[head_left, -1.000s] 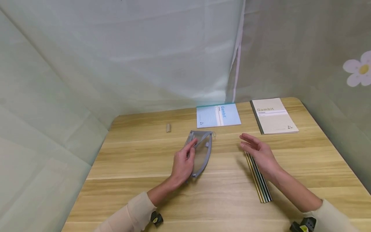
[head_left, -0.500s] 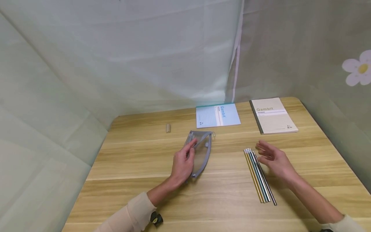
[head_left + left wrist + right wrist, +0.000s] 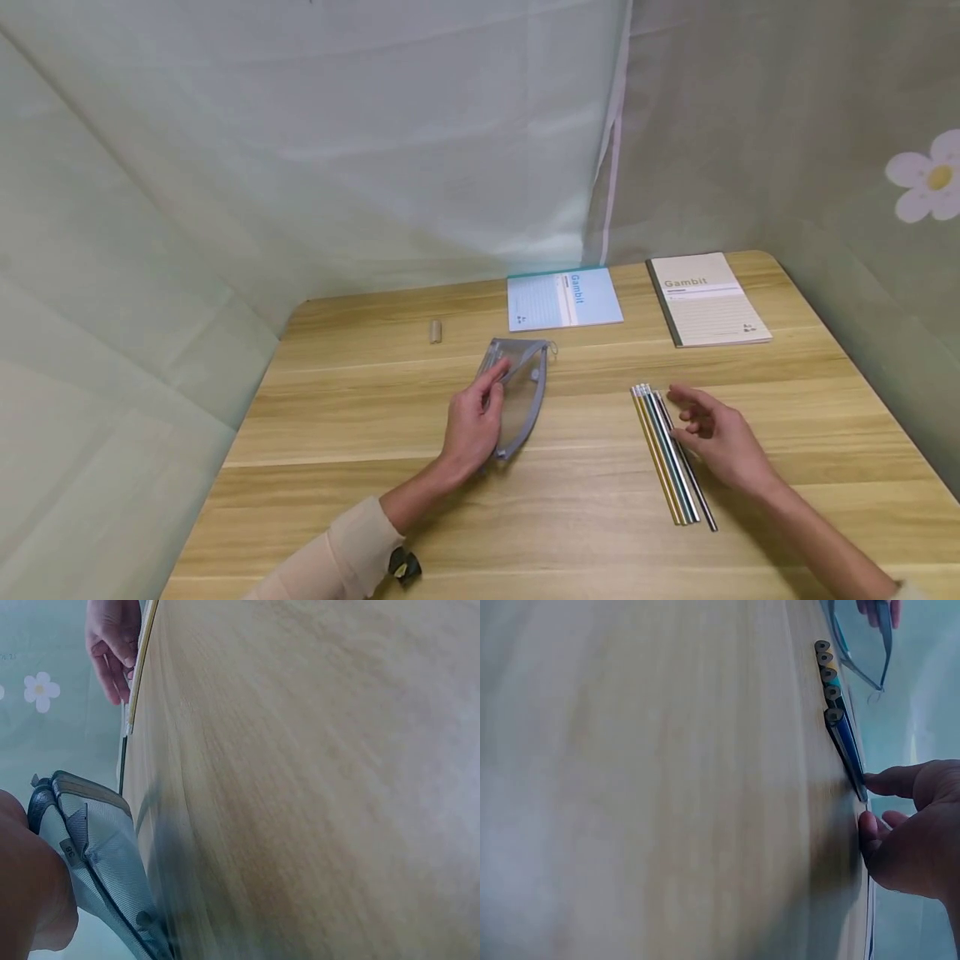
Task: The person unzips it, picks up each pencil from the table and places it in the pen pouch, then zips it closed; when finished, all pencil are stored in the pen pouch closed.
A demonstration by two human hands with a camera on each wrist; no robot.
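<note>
My left hand (image 3: pixel 474 423) holds a grey see-through zip pouch (image 3: pixel 521 404) at its left side, thumb across its face. The pouch gapes along its zip edge; in the left wrist view its mesh side (image 3: pixel 112 847) stands up from the table. Several pencils (image 3: pixel 660 462) lie side by side on the table, gold, teal and silver. A dark pencil (image 3: pixel 701 498) lies at their right, angled away at its near end. Beside its far end is my right hand (image 3: pixel 723 442), fingers loosely bent; one fingertip (image 3: pixel 873 782) is at that pencil, but contact is unclear.
At the back of the wooden table (image 3: pixel 337 408) lie a blue notebook (image 3: pixel 536 304) and a cream notebook (image 3: pixel 712 304). A small beige cylinder (image 3: pixel 436 332) is left of the blue one. Pale cloth (image 3: pixel 375 150) hangs behind the table.
My right hand has drawn back to the right from over the pencils, then slightly nearer me. The dark pencil now lies splayed from the row. The left hand and pouch have stayed put.
</note>
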